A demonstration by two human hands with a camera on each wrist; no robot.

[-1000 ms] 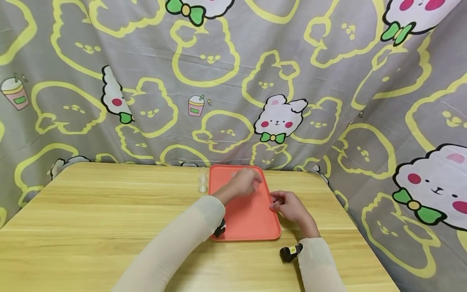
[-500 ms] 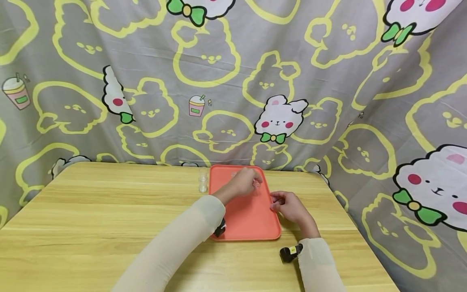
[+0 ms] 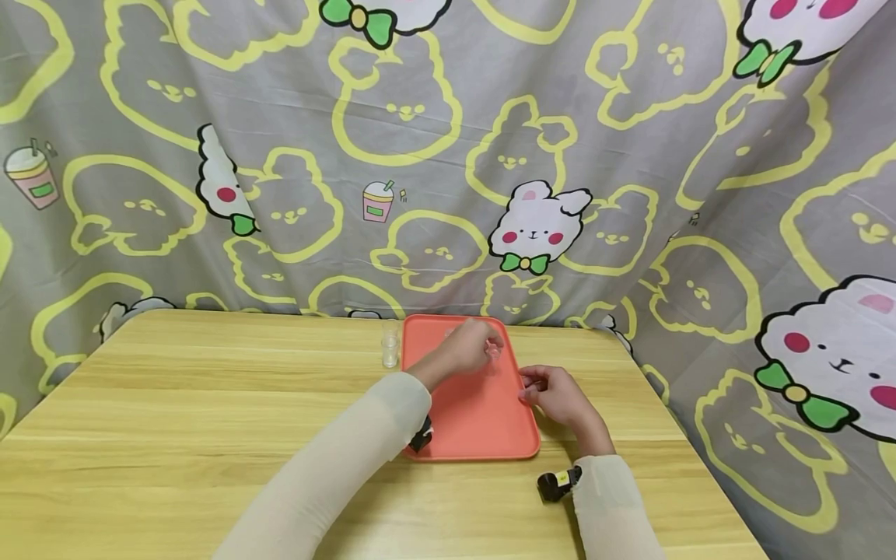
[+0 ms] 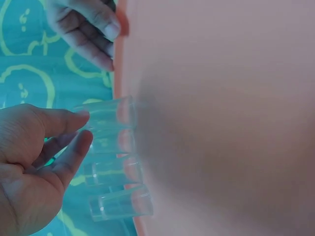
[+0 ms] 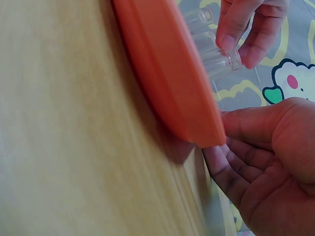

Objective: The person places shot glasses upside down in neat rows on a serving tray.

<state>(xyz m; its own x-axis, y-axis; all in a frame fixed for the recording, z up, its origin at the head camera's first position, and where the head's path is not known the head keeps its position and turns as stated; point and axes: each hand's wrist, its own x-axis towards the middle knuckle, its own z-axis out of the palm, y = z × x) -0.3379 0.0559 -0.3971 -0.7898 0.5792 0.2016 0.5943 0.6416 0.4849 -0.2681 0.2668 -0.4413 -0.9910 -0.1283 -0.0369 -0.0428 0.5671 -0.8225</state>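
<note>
My left hand (image 3: 465,348) reaches over the far part of a red-orange tray (image 3: 476,420). Between thumb and fingertips it pinches the end of a small clear cup (image 5: 235,60). Alongside that cup, other clear cups (image 4: 118,204) stand in a row on the tray, side by side in the left wrist view. The head view mostly hides this row behind the left hand. My right hand (image 3: 556,395) holds the tray's right edge, its thumb at the rim and its fingers lower down at the edge, as the right wrist view shows.
Just outside the tray's left edge, small clear cups (image 3: 389,354) stand on the wooden table (image 3: 210,404). A patterned grey curtain (image 3: 434,194) hangs behind the table and along its right side. Each wrist wears a black camera (image 3: 555,486).
The pinched cup has shifted very slightly to the right with the left fingertips. The right hand and the tray have kept their places.
</note>
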